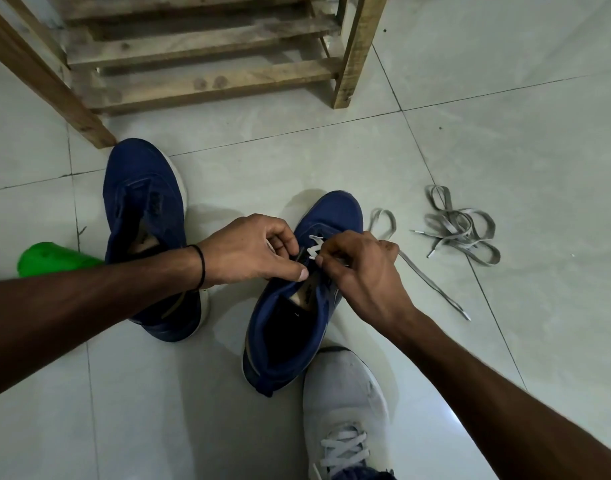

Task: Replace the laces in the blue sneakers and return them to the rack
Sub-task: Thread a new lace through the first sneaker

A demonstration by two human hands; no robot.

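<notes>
Threading: feeding the lace (314,245) through the lower eyelets of the blue sneaker in hand (332,216), upright on the floor (505,116), toe towards the rack (200,81).
Left hand (252,249): fingers (297,271) curled, pinching the eyelet edge beside the tongue and steadying the upper.
Right hand (363,268): fingers (326,261) closed in a pinch on the lace tip, right at the eyelet row.
Lace tail (432,289): trailing from under the right hand across the floor to the right.
Second sneaker (141,181): unlaced, on the floor to the left, toe at the rack leg; touching or just beside, cannot tell.
Loose laces (460,233): tangled heap well to the right, apart from both sneakers.
Progress: early, judging by only one or two crossings showing.
Technique: hold the flap taut, push the tip fully through before letting go, draw out slack after each crossing, keep the flat lace untwisted, even up both ends.
Risk: twisted lace, skipped eyelet, uneven tails.
Nearby: green object (51,259) at the left edge; pale shoe (345,393) just beside the heel.
</notes>
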